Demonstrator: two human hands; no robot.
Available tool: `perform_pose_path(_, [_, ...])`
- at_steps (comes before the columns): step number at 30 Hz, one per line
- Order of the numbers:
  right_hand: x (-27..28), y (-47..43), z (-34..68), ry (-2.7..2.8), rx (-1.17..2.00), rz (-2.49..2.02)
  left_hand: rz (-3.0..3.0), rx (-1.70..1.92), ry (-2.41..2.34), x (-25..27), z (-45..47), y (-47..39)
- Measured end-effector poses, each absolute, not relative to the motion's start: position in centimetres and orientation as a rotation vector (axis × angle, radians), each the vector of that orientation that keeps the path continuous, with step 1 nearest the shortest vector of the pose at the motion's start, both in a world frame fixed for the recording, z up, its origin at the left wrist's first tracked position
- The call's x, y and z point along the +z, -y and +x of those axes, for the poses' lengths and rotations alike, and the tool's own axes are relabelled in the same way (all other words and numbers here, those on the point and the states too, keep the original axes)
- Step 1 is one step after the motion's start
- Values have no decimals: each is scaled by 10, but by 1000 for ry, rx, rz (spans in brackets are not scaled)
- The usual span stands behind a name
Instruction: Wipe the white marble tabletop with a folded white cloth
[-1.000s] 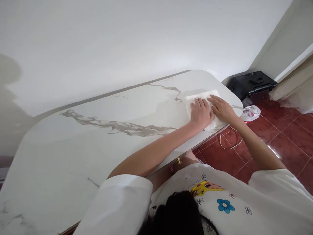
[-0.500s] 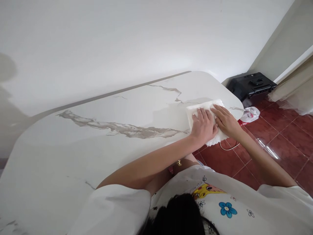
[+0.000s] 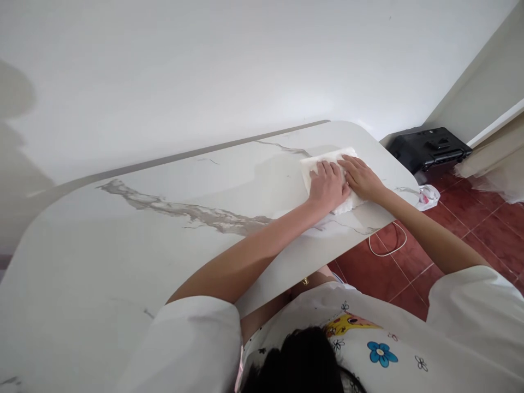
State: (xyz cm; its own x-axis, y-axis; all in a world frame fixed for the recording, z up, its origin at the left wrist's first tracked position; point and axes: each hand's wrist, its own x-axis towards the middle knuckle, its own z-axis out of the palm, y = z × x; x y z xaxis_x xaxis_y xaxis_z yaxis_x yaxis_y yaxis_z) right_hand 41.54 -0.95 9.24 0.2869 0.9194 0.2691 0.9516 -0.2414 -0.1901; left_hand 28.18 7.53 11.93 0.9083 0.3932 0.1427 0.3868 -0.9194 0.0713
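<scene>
A white cloth [image 3: 346, 206] with a wavy edge lies on the right part of a white marble-patterned tabletop [image 3: 229, 188]. My left hand [image 3: 327, 185] presses down on its middle, fingers spread a little and slightly bent. Close beside it, my right hand [image 3: 362, 177] rests on the cloth's right side with its fingers stretched out flat. The two hands nearly touch, the right fingertips near the left index finger. Both palms are hidden from above.
A white wall [image 3: 204, 71] runs along the table's far side. On the red tiled floor [image 3: 413, 278] to the right are a black hard case [image 3: 429, 155], a white plastic bag [image 3: 428, 197] and a loop of white cable [image 3: 387, 254]. A pale curtain [image 3: 495, 169] hangs at far right.
Both hands and the cloth have slid away from the near table edge and slightly left. The cloth no longer hangs over that edge, and more of the tabletop's near edge shows.
</scene>
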Motion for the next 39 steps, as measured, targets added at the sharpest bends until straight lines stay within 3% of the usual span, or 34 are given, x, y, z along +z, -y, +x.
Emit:
perform_pose_path(23, [84, -138, 481, 1685, -250, -2249, 2899, 418, -657, 106, 346, -216])
perform_pose_path(39, [80, -149, 478, 1609, -324, -2304, 2952, 460, -704, 106, 349, -221])
